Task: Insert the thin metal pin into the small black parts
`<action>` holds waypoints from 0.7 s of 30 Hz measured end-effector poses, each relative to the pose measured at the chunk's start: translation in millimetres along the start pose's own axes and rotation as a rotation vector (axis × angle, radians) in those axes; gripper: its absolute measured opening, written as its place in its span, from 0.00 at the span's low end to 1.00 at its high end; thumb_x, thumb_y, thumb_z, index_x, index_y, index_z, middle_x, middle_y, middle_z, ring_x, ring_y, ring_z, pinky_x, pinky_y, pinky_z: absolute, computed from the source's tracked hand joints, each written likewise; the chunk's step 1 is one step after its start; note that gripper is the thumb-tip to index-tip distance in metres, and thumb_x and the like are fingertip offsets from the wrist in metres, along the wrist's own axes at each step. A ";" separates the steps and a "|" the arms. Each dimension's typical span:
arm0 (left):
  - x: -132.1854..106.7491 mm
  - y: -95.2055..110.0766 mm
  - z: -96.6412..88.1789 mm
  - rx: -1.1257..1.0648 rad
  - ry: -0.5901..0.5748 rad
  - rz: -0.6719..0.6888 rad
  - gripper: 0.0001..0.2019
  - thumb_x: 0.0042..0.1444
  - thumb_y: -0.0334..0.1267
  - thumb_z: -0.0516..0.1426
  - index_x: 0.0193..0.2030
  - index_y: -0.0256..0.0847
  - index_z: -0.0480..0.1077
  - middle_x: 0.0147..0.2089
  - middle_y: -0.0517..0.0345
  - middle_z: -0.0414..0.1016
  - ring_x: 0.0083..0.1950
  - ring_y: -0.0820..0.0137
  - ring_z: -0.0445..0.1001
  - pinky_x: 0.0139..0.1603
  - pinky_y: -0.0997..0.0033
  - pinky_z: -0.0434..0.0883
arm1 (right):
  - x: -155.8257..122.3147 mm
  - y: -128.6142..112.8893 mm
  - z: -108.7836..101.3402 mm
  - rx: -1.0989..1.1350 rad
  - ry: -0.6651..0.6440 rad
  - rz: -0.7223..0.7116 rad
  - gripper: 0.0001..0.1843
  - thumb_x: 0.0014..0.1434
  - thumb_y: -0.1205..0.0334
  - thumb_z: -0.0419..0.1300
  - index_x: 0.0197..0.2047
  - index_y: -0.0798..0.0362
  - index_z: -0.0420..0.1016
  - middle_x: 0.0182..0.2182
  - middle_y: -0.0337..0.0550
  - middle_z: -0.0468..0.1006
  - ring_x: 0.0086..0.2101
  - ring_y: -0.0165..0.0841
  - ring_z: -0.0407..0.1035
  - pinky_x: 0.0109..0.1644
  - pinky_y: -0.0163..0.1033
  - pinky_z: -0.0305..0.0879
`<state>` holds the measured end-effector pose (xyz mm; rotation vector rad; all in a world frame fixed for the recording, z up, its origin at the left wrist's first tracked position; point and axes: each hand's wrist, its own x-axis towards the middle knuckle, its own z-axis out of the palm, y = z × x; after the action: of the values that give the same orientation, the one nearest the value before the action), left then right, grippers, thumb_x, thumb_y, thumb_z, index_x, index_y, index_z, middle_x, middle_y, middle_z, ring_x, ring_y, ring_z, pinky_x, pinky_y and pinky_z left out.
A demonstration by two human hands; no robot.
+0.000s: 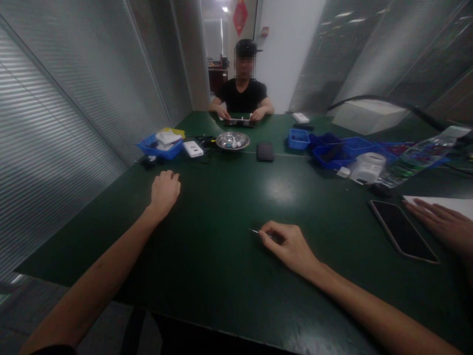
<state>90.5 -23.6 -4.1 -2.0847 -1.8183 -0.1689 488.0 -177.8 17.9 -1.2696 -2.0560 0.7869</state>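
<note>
My right hand (290, 246) rests low over the middle of the green table (214, 276). Its thumb and forefinger pinch a slim tool (253, 230) with a thin metal tip pointing left; the palm hides the rest, so its kind is unclear. Farther left and forward, my left hand (165, 192) is back up with its fingers curled under. Whatever those fingers may hold is hidden. Just beyond that hand are a blue basket (162, 150) with white packets, a small black item (150, 162) and a white device (193, 149).
A metal bowl (232, 142) with small parts and a black square object (265, 152) lie farther back. Blue bins (298, 139), a plastic bottle (417, 158) and a phone (403, 230) stand right. Another person's hand (439, 222) is at the right edge; a person (242, 93) sits opposite.
</note>
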 end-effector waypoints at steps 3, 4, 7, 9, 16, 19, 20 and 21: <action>0.2 -2.2 2.3 -0.046 0.024 -0.018 0.22 0.69 0.37 0.46 0.62 0.33 0.73 0.59 0.34 0.70 0.58 0.46 0.68 0.54 0.51 0.68 | 0.7 1.8 0.5 -0.002 -0.004 -0.002 0.13 0.69 0.57 0.57 0.38 0.52 0.80 0.30 0.38 0.80 0.27 0.30 0.73 0.30 0.34 0.64; 0.6 -3.1 3.4 -0.065 0.023 -0.017 0.23 0.69 0.37 0.46 0.62 0.32 0.73 0.59 0.34 0.70 0.58 0.47 0.68 0.54 0.51 0.67 | 0.9 2.5 0.7 -0.006 -0.004 -0.004 0.12 0.69 0.57 0.57 0.38 0.52 0.80 0.30 0.38 0.80 0.27 0.30 0.72 0.30 0.34 0.64; 2.0 -5.4 6.2 -0.103 0.031 -0.013 0.23 0.69 0.36 0.45 0.62 0.29 0.72 0.57 0.33 0.72 0.57 0.46 0.69 0.55 0.50 0.66 | 1.6 3.9 1.1 -0.017 -0.001 -0.012 0.12 0.69 0.57 0.58 0.38 0.52 0.80 0.30 0.38 0.81 0.27 0.31 0.73 0.31 0.34 0.65; 2.3 -6.6 7.0 -0.119 0.050 -0.022 0.23 0.69 0.36 0.45 0.61 0.28 0.73 0.56 0.33 0.73 0.57 0.46 0.69 0.56 0.49 0.65 | 1.9 4.1 1.2 -0.016 -0.003 -0.012 0.12 0.69 0.57 0.58 0.38 0.52 0.80 0.31 0.38 0.81 0.28 0.31 0.74 0.32 0.34 0.65; 4.4 -18.8 15.0 -0.305 0.102 -0.105 0.17 0.68 0.36 0.48 0.54 0.36 0.77 0.57 0.41 0.75 0.58 0.52 0.70 0.60 0.56 0.67 | 2.1 1.7 0.4 -0.033 -0.001 -0.012 0.12 0.69 0.57 0.57 0.38 0.52 0.79 0.29 0.39 0.81 0.26 0.30 0.72 0.31 0.35 0.64; 8.5 -29.0 22.7 -0.406 0.117 -0.137 0.16 0.67 0.35 0.51 0.51 0.38 0.78 0.54 0.45 0.78 0.56 0.55 0.73 0.60 0.58 0.67 | 2.2 2.1 0.3 -0.033 -0.003 -0.005 0.13 0.69 0.56 0.57 0.38 0.52 0.79 0.30 0.39 0.81 0.27 0.31 0.73 0.31 0.35 0.65; 9.9 -31.9 24.8 -0.447 0.121 -0.151 0.15 0.66 0.36 0.52 0.50 0.38 0.79 0.53 0.46 0.79 0.55 0.56 0.74 0.60 0.59 0.68 | 2.3 2.5 0.2 -0.029 -0.006 -0.002 0.13 0.70 0.56 0.57 0.38 0.52 0.79 0.30 0.39 0.81 0.27 0.31 0.73 0.32 0.35 0.65; 11.2 -34.3 26.5 -0.493 0.123 -0.175 0.14 0.65 0.36 0.53 0.50 0.38 0.79 0.52 0.47 0.79 0.53 0.57 0.76 0.59 0.60 0.69 | 2.4 3.0 0.1 -0.026 -0.010 -0.001 0.14 0.70 0.56 0.56 0.38 0.52 0.79 0.31 0.39 0.81 0.28 0.31 0.73 0.32 0.35 0.66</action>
<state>54.9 -0.4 -18.3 -2.1513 -2.0329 -0.8491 488.7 -174.5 16.0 -1.2817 -2.0804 0.7701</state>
